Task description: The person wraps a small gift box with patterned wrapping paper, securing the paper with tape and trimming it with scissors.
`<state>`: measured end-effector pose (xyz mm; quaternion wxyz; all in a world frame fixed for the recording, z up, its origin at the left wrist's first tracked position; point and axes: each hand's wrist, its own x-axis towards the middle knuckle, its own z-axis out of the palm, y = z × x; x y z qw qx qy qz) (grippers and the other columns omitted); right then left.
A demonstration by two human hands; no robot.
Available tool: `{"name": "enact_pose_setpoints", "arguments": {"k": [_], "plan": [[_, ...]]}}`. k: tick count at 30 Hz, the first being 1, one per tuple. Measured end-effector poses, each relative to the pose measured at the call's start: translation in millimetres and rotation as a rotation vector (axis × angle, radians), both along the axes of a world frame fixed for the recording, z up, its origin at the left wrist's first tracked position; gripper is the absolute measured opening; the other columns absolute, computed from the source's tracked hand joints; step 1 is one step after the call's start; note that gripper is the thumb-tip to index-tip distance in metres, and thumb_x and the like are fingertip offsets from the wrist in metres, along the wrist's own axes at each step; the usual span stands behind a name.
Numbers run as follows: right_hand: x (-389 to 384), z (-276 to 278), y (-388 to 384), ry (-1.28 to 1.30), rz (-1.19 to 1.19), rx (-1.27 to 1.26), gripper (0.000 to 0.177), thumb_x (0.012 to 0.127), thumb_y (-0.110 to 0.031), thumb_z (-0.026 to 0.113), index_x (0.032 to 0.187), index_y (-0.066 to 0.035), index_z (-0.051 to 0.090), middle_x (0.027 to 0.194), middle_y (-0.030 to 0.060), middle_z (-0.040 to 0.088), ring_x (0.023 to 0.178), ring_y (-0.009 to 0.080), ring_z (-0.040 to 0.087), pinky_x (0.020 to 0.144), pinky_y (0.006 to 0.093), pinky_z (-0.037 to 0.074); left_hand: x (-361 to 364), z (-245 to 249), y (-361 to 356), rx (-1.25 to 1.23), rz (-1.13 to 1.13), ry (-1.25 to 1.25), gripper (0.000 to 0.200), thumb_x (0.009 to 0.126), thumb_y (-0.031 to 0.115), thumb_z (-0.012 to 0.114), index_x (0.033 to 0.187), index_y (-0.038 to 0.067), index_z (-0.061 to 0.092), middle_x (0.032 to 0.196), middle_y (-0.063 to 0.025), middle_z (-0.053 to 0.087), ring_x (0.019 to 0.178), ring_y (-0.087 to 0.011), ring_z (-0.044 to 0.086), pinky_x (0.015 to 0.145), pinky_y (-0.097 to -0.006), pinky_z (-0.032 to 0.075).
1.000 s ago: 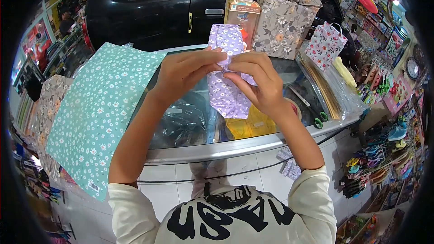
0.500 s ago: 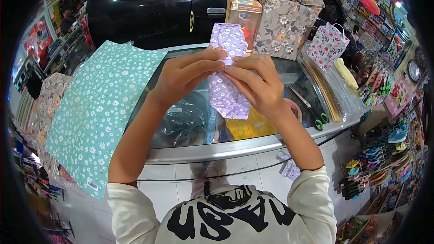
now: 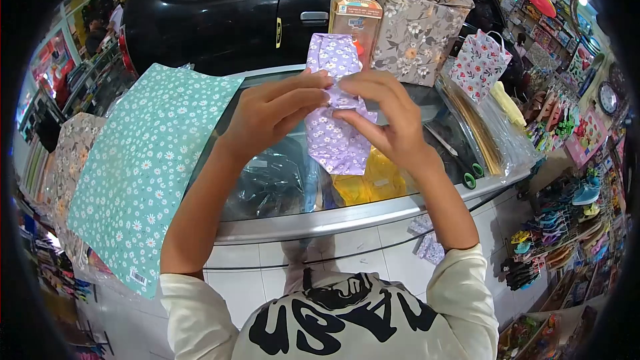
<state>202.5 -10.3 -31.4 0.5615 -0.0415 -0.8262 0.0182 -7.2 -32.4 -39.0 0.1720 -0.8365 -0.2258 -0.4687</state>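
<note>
A long package in lilac daisy-print wrapping paper [image 3: 338, 150] stands over the glass counter in front of me, a folded paper edge showing across its middle. My left hand [image 3: 277, 110] pinches the package at that fold from the left side, thumb and fingertips close together on the paper. On the right, my right hand [image 3: 387, 113] has its thumb and fingers spread apart, the fingertips over the fold and the thumb lower down at the paper. Part of the package's middle is hidden behind the fingers.
Mint daisy-print paper [image 3: 150, 160] covers the counter's left side. Green-handled scissors [image 3: 470, 177] lie right of my arm, near wooden sticks [image 3: 481, 127] in plastic. Behind stand a box [image 3: 357, 17], a grey floral bag [image 3: 420, 33] and a small floral bag [image 3: 479, 63]. A black car [image 3: 220, 27] is beyond.
My right hand's fingers have spread from a pinch at the fold, its thumb now lower and apart. My left hand stays at the paper. The tape roll by my right arm is now hidden.
</note>
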Motion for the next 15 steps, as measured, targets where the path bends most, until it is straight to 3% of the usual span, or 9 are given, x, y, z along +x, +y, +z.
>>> {"name": "enact_pose_setpoints", "arguments": {"k": [3, 6, 7, 12, 15], "plan": [[17, 7, 14, -0.132, 0.055, -0.019, 0.017, 0.081, -0.006, 0.066, 0.096, -0.001, 0.062, 0.097, 0.0105, 0.062, 0.090, 0.0266, 0.060, 0.082, 0.0350, 0.047, 2, -2, -1, -0.079, 0.010, -0.048, 0.022, 0.073, 0.002, 0.073, 0.094, 0.005, 0.066, 0.108, -0.0126, 0.067, 0.103, -0.0274, 0.065, 0.092, -0.0371, 0.052], [25, 14, 19, -0.265, 0.054, -0.022, 0.014, 0.082, -0.006, 0.065, 0.096, -0.003, 0.063, 0.096, 0.0102, 0.061, 0.091, 0.0260, 0.060, 0.081, 0.0349, 0.047, 10, 2, -7, -0.088, 0.005, -0.079, 0.021, 0.072, 0.004, 0.076, 0.091, 0.005, 0.066, 0.107, -0.0123, 0.067, 0.102, -0.0276, 0.065, 0.091, -0.0373, 0.052], [26, 17, 19, -0.304, 0.064, -0.018, 0.013, 0.082, -0.006, 0.064, 0.095, -0.003, 0.062, 0.095, 0.0100, 0.061, 0.091, 0.0261, 0.060, 0.081, 0.0349, 0.047, 10, 3, -5, -0.006, 0.039, -0.045, 0.020, 0.072, 0.014, 0.077, 0.090, 0.009, 0.068, 0.103, -0.0052, 0.067, 0.092, -0.0227, 0.067, 0.078, -0.0302, 0.055], [22, 37, 26, -0.432, 0.152, -0.088, 0.010, 0.085, -0.008, 0.062, 0.093, -0.004, 0.062, 0.089, 0.0089, 0.061, 0.087, 0.0258, 0.059, 0.078, 0.0338, 0.046, 11, 0, -3, -0.082, -0.002, -0.108, 0.016, 0.073, 0.013, 0.076, 0.087, 0.008, 0.069, 0.103, -0.0078, 0.066, 0.093, -0.0240, 0.067, 0.077, -0.0301, 0.055], [18, 45, 32, -0.497, 0.239, -0.235, 0.009, 0.085, -0.009, 0.062, 0.091, -0.002, 0.065, 0.092, 0.0066, 0.063, 0.087, 0.0190, 0.058, 0.080, 0.0316, 0.044, 13, 1, -3, -0.113, -0.028, -0.143, 0.015, 0.073, 0.011, 0.076, 0.087, 0.008, 0.069, 0.102, -0.0093, 0.066, 0.094, -0.0248, 0.067, 0.076, -0.0301, 0.055]]}}
